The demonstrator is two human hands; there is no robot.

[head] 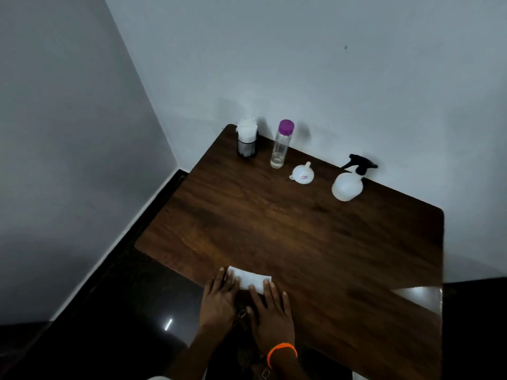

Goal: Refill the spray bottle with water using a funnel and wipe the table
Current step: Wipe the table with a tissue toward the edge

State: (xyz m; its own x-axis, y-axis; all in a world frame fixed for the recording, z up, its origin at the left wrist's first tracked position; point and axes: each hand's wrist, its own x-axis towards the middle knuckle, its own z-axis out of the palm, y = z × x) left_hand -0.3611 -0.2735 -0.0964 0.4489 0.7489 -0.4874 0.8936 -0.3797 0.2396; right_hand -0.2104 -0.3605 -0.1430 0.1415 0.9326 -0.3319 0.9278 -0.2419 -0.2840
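A white tissue (251, 279) lies flat at the near edge of the dark wooden table (301, 231). My left hand (219, 300) and my right hand (270, 308) both rest on it with straight fingers, pressing it down side by side. At the far side stand a white spray bottle with a black trigger head (348, 182), a small white funnel (301, 174) lying on the table, and a clear water bottle with a purple cap (281, 145), holding a little water at its bottom.
A black holder stuffed with white tissues (247, 141) stands at the far left corner. The table sits against a grey wall; dark glossy floor (123, 311) lies to the left. An orange band circles my right wrist.
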